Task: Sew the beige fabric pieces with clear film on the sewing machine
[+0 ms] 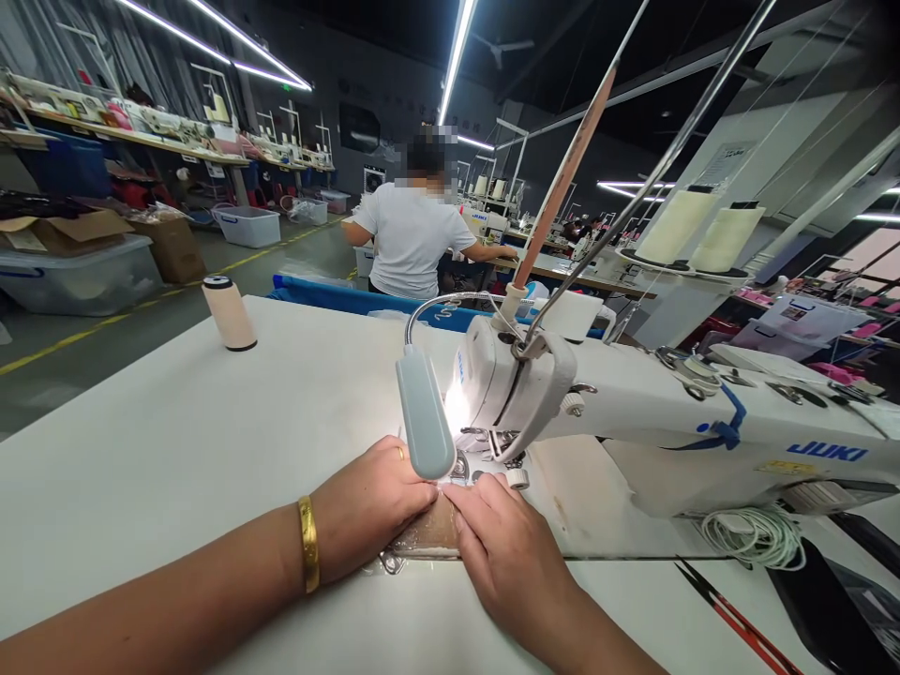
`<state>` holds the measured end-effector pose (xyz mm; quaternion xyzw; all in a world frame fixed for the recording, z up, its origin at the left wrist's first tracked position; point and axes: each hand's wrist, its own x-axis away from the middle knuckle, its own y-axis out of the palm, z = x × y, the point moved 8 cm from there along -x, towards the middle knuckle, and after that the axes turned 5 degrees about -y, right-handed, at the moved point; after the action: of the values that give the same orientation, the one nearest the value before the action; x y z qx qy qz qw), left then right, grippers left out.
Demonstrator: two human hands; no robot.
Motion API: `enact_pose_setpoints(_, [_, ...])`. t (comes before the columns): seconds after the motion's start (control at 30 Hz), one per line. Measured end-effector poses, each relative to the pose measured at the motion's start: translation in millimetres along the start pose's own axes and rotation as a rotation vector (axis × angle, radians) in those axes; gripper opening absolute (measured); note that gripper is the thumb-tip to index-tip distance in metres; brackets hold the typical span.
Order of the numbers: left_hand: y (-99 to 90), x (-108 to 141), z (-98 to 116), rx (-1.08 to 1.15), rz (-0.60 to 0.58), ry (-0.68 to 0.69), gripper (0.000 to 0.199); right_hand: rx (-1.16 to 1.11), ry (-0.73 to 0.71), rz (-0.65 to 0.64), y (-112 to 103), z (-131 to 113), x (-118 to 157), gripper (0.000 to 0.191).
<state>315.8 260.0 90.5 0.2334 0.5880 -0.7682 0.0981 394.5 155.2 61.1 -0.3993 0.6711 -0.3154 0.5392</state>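
A white sewing machine (633, 394) stands on the white table, its lamp (426, 412) hanging over the needle area. My left hand (372, 502) lies just left of and below the lamp, fingers drawn together at the presser foot. From the right, my right hand (502, 530) reaches to the same spot, fingertips close to my left hand's. Both closed hands pinch something small and pale that I cannot make out. Below the fingertips shows a brown, shiny patch (428, 532) on the machine bed. The lamp hides part of the needle area.
A thread cone (231, 314) stands at the table's back left. Red-handled tweezers (735, 614), a coil of pale cord (756, 536) and a black object (830, 600) lie at the right. A person in a white shirt (414, 239) sits beyond the table.
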Motion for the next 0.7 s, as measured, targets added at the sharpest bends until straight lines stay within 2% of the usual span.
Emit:
enact_pose_setpoints(0.2, [1.1, -8.0, -6.1, -0.054, -0.022, -0.061, 0.029, -0.031, 0.019, -0.017, 0.1, 3.3, 0.5, 0.035])
enact_pose_setpoints(0.37, [-1.2, -14.2, -11.9, -0.015, -0.047, -0.168, 0.032, -0.003, 0.075, 0.039, -12.2, 12.8, -2.3, 0.04])
enact_pose_setpoints(0.53, [4.5, -7.4, -14.0, -0.046, -0.036, -0.123, 0.019, -0.009, 0.071, 0.074, -19.5, 12.8, -1.3, 0.036])
enact_pose_setpoints(0.7, [21.9, 1.7, -40.9, -0.084, -0.071, -0.269, 0.009, -0.038, 0.07, 0.104, -14.5, 17.4, 9.0, 0.032])
